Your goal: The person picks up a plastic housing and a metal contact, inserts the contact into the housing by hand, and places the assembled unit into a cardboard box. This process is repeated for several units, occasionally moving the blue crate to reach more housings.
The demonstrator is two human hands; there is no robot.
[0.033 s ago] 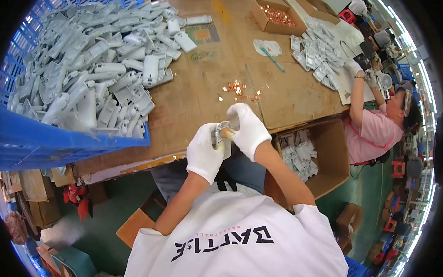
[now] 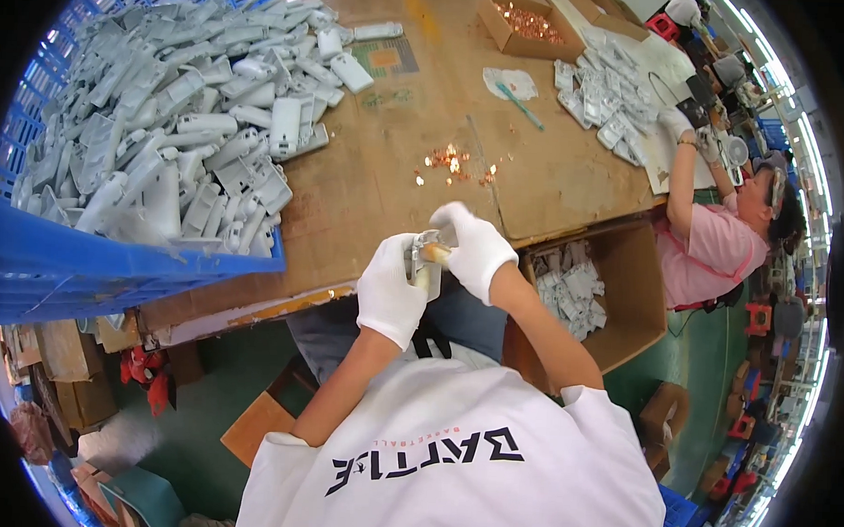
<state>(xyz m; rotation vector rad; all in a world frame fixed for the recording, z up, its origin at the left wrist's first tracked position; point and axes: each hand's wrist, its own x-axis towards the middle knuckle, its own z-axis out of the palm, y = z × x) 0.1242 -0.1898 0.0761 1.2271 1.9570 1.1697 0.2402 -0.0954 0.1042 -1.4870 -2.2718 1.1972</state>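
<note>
A light grey plastic housing, hollow side up, is held over the table's near edge. My left hand, in a white knit glove, is closed around its left side, thumb lying along it. From the right, my right hand, also gloved, has bent fingers at the housing's far end. Its uncovered, yellowish thumb tip presses into the housing. Any small part under that thumb is hidden. Just beyond my hands, small shiny copper pieces lie scattered on the brown tabletop.
At left, a blue crate is heaped with grey housings. Right of my arm stands a cardboard box with more parts. A carton of copper pieces, a teal pen and piled housings lie beyond. A co-worker works at right.
My right hand has tilted slightly, its fingers shifting a little at the housing's far end. The left hand and the housing stay in place.
</note>
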